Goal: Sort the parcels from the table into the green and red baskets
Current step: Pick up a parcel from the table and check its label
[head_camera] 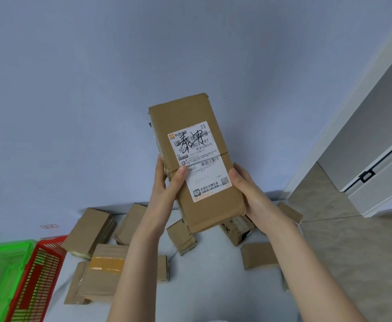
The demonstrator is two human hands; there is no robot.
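A pale blue wall (pixel 120 66) fills most of the view, with a white door frame (pixel 343 126) and a grey tiled floor (pixel 353 252) off to the right. Below it is a light grey table (pixel 213 280).

Held up in the air over the table, in front of the wall, is a long brown cardboard parcel (pixel 196 163). It is tilted a little, with its top end leaning left. Its white shipping label (pixel 197 147) faces the person, with barcodes and a black scrawl across the top.

Both hands grasp its lower half. The left hand (pixel 167 180) wraps the left edge, with the thumb pressed on the front at the label's edge. The right hand (pixel 248 194) clasps the right edge and lower corner, fingers behind.

Under it, more brown parcels lie scattered on the table. A box (pixel 88 228) lies at the left and another (pixel 130 221) just beside it. A small one (pixel 181 235) sits below the held parcel. A flat one with a tan tape strip (pixel 104 263) lies nearer, and a flat piece (pixel 257 254) to the right.

At the far left the red basket (pixel 39 275) stands against the table's edge. The green basket (pixel 2 263) is just beside it on its outer side, blurred.
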